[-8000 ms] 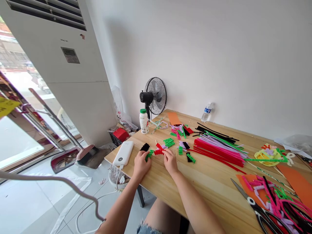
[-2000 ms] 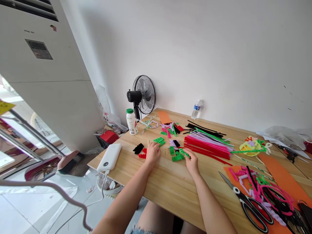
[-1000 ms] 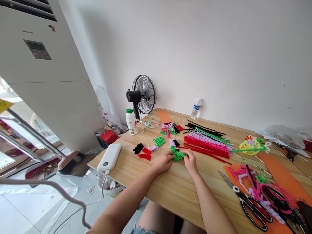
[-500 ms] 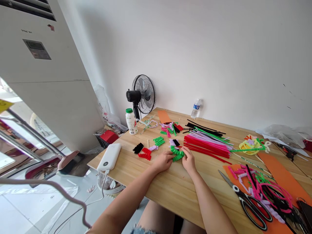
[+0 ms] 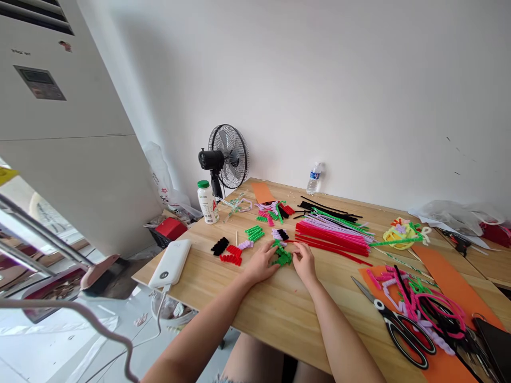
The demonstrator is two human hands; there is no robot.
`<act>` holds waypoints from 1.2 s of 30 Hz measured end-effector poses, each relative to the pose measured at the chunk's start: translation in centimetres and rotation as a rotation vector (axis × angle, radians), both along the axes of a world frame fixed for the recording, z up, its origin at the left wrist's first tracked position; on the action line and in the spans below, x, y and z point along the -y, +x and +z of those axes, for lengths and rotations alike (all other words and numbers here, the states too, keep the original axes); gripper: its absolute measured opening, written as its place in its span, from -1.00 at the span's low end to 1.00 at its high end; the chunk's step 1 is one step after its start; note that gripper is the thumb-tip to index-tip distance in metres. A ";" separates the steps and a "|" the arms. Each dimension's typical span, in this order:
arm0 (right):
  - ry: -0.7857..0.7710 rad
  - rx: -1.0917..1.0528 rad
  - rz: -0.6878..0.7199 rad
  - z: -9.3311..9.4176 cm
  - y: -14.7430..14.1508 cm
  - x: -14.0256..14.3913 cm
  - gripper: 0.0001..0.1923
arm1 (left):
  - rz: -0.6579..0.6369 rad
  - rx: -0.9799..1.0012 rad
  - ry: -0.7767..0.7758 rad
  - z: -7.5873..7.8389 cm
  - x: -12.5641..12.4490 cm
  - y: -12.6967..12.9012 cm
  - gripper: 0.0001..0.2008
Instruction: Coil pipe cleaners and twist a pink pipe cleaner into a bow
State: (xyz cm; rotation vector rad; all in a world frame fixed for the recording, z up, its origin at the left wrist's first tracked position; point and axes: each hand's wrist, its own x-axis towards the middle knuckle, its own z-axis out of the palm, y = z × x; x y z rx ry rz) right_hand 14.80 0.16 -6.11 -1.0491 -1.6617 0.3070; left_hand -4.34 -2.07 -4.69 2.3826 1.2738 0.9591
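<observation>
In the head view, the green pipe-cleaner coils (image 5: 282, 256) lie on the table (image 5: 275, 314), their left side partly hidden by the left hand (image 5: 261, 264), its fingers reaching over them. The right hand (image 5: 304, 260) curls at their right edge; whether either hand pinches them, I cannot tell. A dark flat object (image 5: 495, 346) is cut off at the right edge. The white bottle (image 5: 207, 203) shows a red "A"; the lettering on the water bottle (image 5: 313, 178) and air conditioner (image 5: 64, 175) is too small to read.

Bare forearms (image 5: 207, 322), bare thighs (image 5: 255, 359), frayed pale hem (image 5: 227, 379)
</observation>
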 end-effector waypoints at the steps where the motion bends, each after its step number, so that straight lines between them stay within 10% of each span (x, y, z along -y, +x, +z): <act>1: -0.004 -0.004 0.015 -0.1 0.0 0.0 -0.60 | -0.034 -0.028 -0.008 0.0 0.0 0.1 -0.43; 13: 0.066 0.066 -0.106 1.2 0.4 0.2 -0.70 | -0.017 -0.026 0.048 -0.3 -0.2 -0.2 -0.54; 22: -0.170 0.577 -0.071 2.9 -1.6 -4.3 -0.81 | -0.052 0.024 0.118 -0.9 -0.8 -0.2 -0.64; 36: -0.203 0.485 -0.066 2.7 -1.1 -6.2 -0.77 | -0.018 0.063 0.057 -0.6 -0.8 -0.4 -0.72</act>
